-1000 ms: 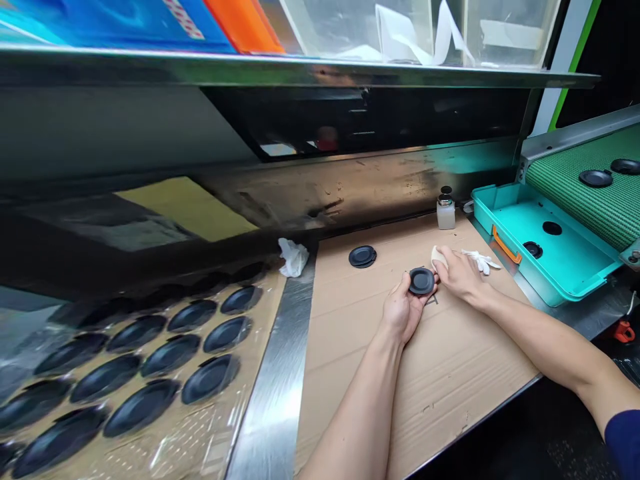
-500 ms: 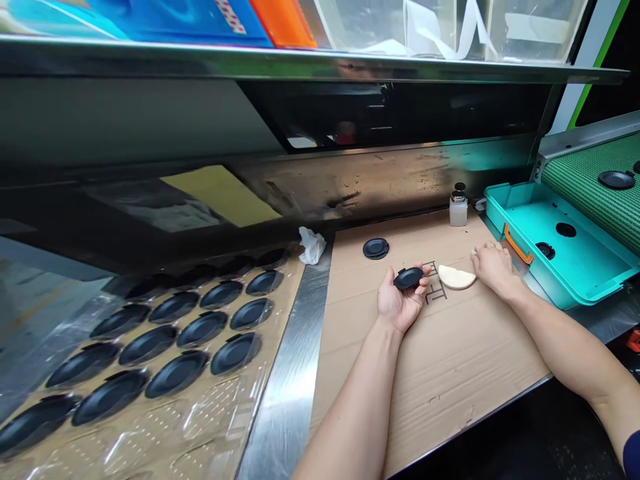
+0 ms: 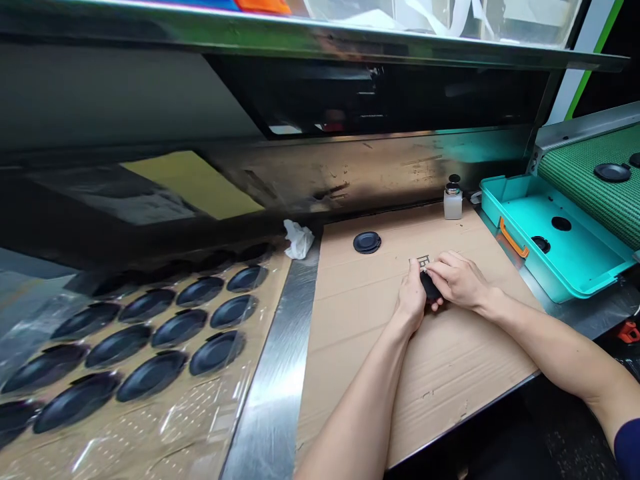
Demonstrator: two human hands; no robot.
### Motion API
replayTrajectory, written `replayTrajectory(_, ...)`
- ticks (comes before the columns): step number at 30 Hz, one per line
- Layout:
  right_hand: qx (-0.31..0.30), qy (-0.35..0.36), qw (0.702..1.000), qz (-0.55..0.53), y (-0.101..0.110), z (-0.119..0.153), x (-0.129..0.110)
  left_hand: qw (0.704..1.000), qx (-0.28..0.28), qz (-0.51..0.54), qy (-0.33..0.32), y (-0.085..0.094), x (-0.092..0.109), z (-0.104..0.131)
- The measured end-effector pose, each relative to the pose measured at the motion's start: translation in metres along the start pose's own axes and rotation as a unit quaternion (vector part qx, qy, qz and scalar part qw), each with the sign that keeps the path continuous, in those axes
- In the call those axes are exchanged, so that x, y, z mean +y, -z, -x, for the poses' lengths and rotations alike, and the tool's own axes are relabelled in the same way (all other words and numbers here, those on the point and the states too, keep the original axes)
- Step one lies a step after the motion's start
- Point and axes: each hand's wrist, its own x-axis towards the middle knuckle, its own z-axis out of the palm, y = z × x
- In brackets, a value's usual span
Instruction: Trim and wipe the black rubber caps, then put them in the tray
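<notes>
My left hand (image 3: 411, 297) is closed around a round black plastic case (image 3: 430, 287), held tilted over the cardboard. From the right, my right hand (image 3: 463, 280) bends over the same case, its thumb and fingertips pinched together at the upper edge. A small pale spot shows at those fingertips, too small to name. My right hand covers part of the case. Behind my hands, another round black case (image 3: 367, 243) lies flat on the cardboard sheet (image 3: 360, 360). The pale half-round pad seen earlier does not show now.
A pump bottle (image 3: 453, 203) stands at the back. To the right is a turquoise bin (image 3: 595, 267) with black pieces, beside a green conveyor belt (image 3: 580, 167). On the left, a clear tray (image 3: 165, 427) carries several black cases. Crumpled tissue (image 3: 299, 240) lies between.
My right hand has moved left from beside the pale half-round pad to the black case in my left hand. The pad has gone out of sight. The camera view has shifted slightly.
</notes>
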Motion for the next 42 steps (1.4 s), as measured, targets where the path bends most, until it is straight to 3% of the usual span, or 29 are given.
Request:
replayTrajectory(5, -0.033, 0.000, 0.997, 0.067, 0.001, -0.001, 0.001, 0.997, -0.011, -0.077, -0.015, 0.004, -0.005, -0.003)
replayTrajectory(10, -0.024, 0.033, 0.998, 0.053, 0.001, -0.005, 0.001, 0.993, -0.002, -0.121, -0.011, 0.003, -0.006, -0.003)
replayTrajectory(19, -0.024, 0.026, 0.999, -0.002, -0.002, -0.008, 0.005, 0.997, 0.000, -0.081, -0.004, 0.004, -0.003, -0.003)
replayTrajectory(30, -0.025, 0.017, 0.999, 0.012, -0.005, -0.008, 0.003, 1.000, -0.003, -0.030, -0.008, 0.001, -0.003, -0.001)
replayTrajectory(33, -0.019, 0.000, 0.999, 0.027, -0.005, -0.008, 0.007, 0.999, -0.010, 0.029, 0.019, -0.001, 0.008, 0.003)
replayTrajectory(36, 0.002, -0.052, 0.997, 0.053, -0.001, -0.004, 0.022, 0.983, -0.006, 0.164, 0.083, 0.002, 0.024, 0.009)
replayTrajectory(39, 0.011, -0.130, 0.988, 0.080, 0.003, 0.001, 0.041, 0.930, 0.000, 0.329, 0.166, 0.015, 0.036, 0.012)
replayTrajectory(42, -0.002, -0.174, 0.980, 0.092, 0.003, 0.002, 0.054, 0.880, -0.012, 0.432, 0.197, 0.029, 0.039, 0.012)
